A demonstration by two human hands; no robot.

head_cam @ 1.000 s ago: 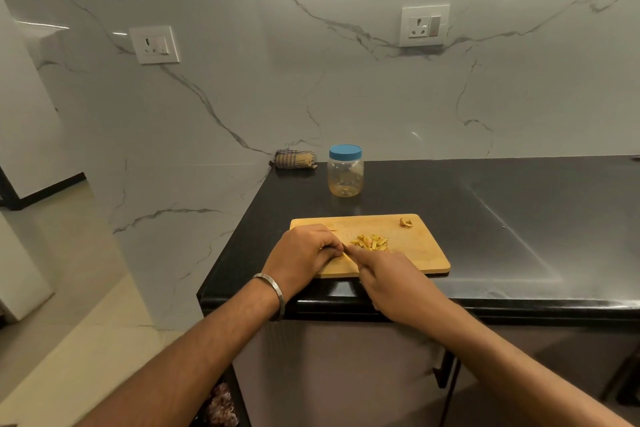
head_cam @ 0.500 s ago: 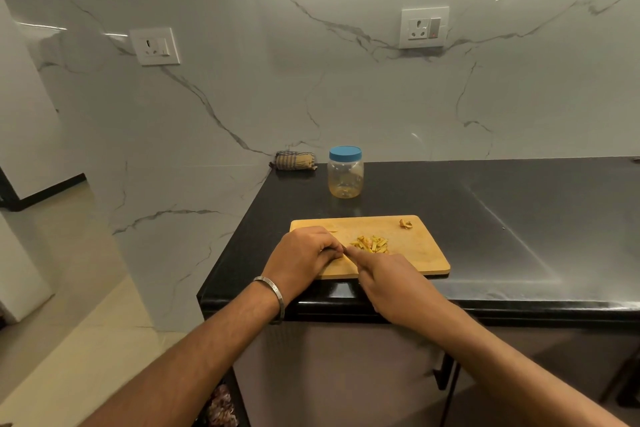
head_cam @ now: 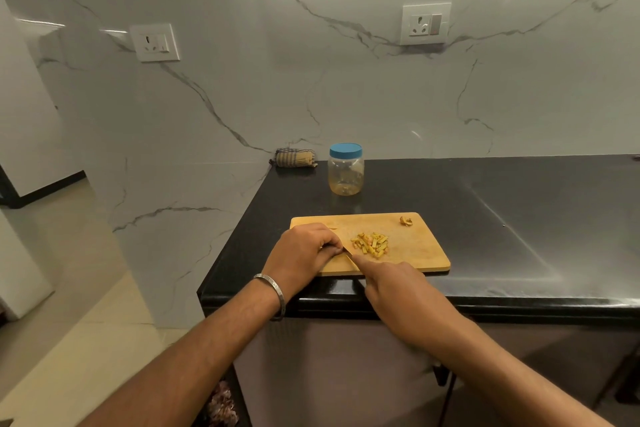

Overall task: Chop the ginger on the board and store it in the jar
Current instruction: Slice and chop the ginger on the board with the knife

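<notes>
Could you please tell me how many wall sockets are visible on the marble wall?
2: one wall socket on the left wall panel, and another socket on the back wall, up and right of the jar. None appears hidden.

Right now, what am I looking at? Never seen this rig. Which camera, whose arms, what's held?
No robot here: a person's two bare arms, seen from one wide-angle camera worn on the head, looking forward and down. On the black counter lies a wooden board with a pile of chopped ginger and one stray piece at its far edge. Behind it stands a clear jar, blue lid on. The right hand holds a knife, only a bit of blade showing. The left hand is curled over something beside the blade; what, I cannot tell.
</notes>
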